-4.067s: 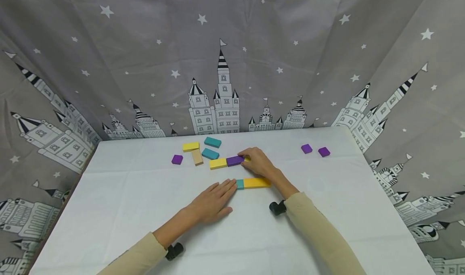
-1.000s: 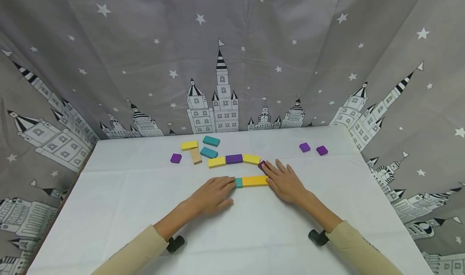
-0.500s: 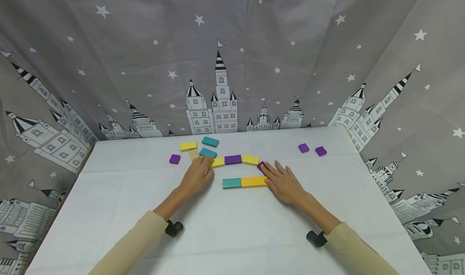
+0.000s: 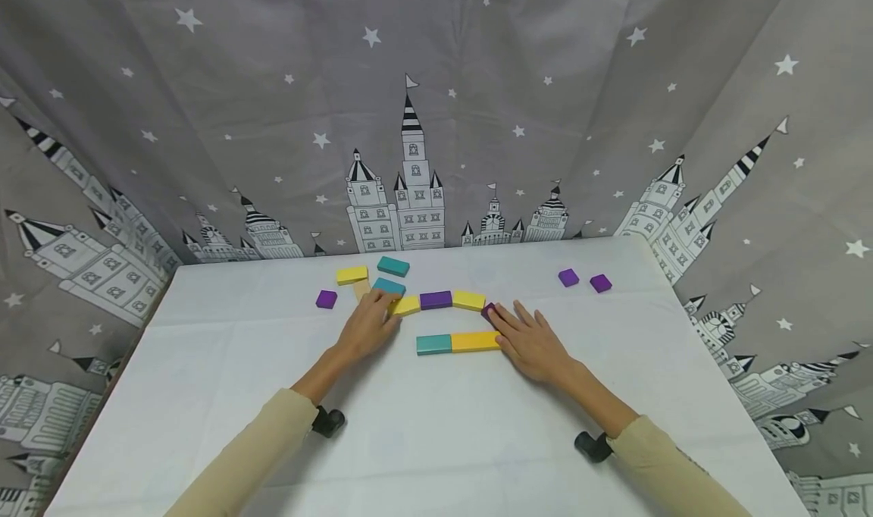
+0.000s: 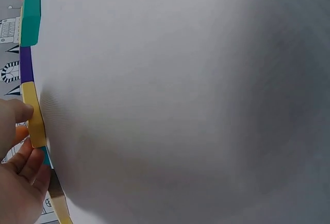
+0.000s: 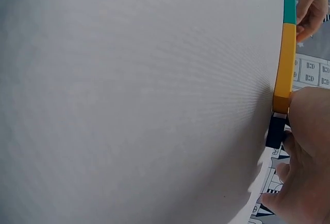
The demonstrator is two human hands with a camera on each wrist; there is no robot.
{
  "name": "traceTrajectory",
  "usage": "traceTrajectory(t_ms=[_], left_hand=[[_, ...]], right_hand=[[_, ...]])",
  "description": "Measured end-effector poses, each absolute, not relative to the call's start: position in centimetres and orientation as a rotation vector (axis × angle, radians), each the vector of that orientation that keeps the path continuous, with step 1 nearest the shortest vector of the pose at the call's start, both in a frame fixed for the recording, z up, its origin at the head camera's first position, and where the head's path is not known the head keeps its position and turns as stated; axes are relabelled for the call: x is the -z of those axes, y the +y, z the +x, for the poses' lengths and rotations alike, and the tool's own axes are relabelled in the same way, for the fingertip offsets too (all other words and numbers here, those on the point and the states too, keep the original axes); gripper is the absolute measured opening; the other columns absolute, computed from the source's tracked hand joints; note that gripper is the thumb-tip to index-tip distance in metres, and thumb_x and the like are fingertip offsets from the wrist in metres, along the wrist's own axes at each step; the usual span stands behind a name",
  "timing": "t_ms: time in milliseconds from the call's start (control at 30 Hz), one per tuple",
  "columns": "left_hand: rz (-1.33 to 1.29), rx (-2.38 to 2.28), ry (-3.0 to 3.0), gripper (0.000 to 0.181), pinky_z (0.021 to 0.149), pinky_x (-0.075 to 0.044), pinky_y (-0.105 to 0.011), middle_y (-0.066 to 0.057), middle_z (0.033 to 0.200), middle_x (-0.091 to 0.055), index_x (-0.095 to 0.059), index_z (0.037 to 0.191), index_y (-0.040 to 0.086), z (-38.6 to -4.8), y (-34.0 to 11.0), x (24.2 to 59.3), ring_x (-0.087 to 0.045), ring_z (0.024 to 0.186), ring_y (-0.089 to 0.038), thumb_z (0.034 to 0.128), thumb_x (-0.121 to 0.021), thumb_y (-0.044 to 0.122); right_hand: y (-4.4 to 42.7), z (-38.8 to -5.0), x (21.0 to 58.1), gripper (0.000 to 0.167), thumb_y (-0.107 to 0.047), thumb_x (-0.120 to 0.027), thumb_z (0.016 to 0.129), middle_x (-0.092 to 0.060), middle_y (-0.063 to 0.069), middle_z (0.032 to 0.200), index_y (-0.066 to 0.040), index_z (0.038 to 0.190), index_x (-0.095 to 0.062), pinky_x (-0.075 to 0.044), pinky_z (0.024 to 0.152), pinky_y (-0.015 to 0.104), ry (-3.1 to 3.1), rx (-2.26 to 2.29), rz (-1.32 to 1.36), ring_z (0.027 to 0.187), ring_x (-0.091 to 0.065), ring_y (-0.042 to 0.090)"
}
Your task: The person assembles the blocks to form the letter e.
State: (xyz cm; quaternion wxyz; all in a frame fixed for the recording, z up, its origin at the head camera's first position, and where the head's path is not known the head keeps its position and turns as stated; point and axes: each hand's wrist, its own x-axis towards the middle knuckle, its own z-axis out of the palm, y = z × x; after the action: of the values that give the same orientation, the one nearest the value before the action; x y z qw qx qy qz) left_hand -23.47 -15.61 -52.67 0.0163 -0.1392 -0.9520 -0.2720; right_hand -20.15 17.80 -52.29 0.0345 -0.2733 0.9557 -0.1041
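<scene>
The left hand (image 4: pixel 367 326) pinches a yellow block (image 4: pixel 407 305), long axis near nine-to-three, a purple block (image 4: pixel 436 300) at three o'clock; the right hand (image 4: pixel 537 346), fingers straight, touches a dark block (image 4: pixel 487 311).

Yellow, purple and teal on my white table (image 4: pixel 443 433)
At my left fingers (image 4: pixel 380 300) is a yellow block (image 4: pixel 408 305); at my right fingers (image 4: pixel 506 321), a dark purple block (image 4: pixel 487 311) and an orange-yellow bar (image 4: pixel 475 341), with a teal bar (image 4: pixel 433 344) adjoining. My sleeves (image 4: pixel 248 452) are beige, my wrist cameras (image 4: pixel 592 447) black. Behind, the grey curtain (image 4: pixel 546 17) bears white stars (image 4: pixel 636 36) and black-outlined white castles (image 4: pixel 421 217) with striped spires (image 4: pixel 412 120).
</scene>
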Motion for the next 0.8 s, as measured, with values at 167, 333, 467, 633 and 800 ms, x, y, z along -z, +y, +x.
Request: traceTrajectory(t_ms=[167,333,467,633,800], left_hand=[[-0.415,0.966,-2.941,0.042,0.085,-0.049,-0.041,-0.017,0.118,-0.055,-0.059,0.134,-0.001,-23.4,-15.6,52.7,-0.051,0.099,-0.027,0.0947,-0.068,0.013],[-0.364,1.091,-2.891,0.041,0.087,-0.05,-0.042,-0.017,0.113,-0.058,-0.062,0.127,-0.006,-23.1,-15.5,52.9,-0.053,0.098,-0.027,0.0903,-0.072,0.011],[-0.309,1.151,-2.874,0.041,0.084,-0.05,-0.04,-0.017,0.109,-0.06,-0.064,0.124,-0.007,-22.5,-15.3,53.1,-0.053,0.095,-0.026,0.0885,-0.073,0.011],[-0.273,1.17,-2.851,0.042,0.084,-0.049,-0.041,-0.018,0.11,-0.061,-0.063,0.124,-0.008,-22.0,-15.0,53.0,-0.053,0.095,-0.027,0.0884,-0.073,0.011],[-0.24,1.175,-2.847,0.041,0.084,-0.049,-0.041,-0.018,0.11,-0.061,-0.063,0.125,-0.008,-22.0,-14.8,53.2,-0.053,0.094,-0.027,0.089,-0.073,0.01]], right_hand=[[17.8,-20.2,52.3,0.055,-0.037,-0.039,0.108,-0.025,0.006,0.162,-0.015,0.158,-0.029,-0.014,0.115,0.064,2.937,0.297,-0.824,0.149,-0.016,0.038],[17.8,-20.2,52.3,0.055,-0.038,-0.039,0.108,-0.026,0.006,0.162,-0.016,0.158,-0.029,-0.015,0.115,0.064,2.939,0.288,-0.82,0.149,-0.016,0.038],[17.7,-20.0,52.3,0.055,-0.036,-0.041,0.108,-0.027,0.007,0.162,-0.015,0.158,-0.03,-0.016,0.114,0.065,2.936,0.3,-0.829,0.148,-0.017,0.039],[17.7,-20.0,52.3,0.056,-0.037,-0.041,0.108,-0.028,0.007,0.161,-0.015,0.158,-0.03,-0.016,0.115,0.064,2.956,0.281,-0.827,0.148,-0.018,0.038],[17.6,-20.1,52.2,0.055,-0.037,-0.041,0.108,-0.028,0.006,0.161,-0.016,0.158,-0.03,-0.016,0.115,0.063,2.95,0.269,-0.824,0.148,-0.018,0.037]])
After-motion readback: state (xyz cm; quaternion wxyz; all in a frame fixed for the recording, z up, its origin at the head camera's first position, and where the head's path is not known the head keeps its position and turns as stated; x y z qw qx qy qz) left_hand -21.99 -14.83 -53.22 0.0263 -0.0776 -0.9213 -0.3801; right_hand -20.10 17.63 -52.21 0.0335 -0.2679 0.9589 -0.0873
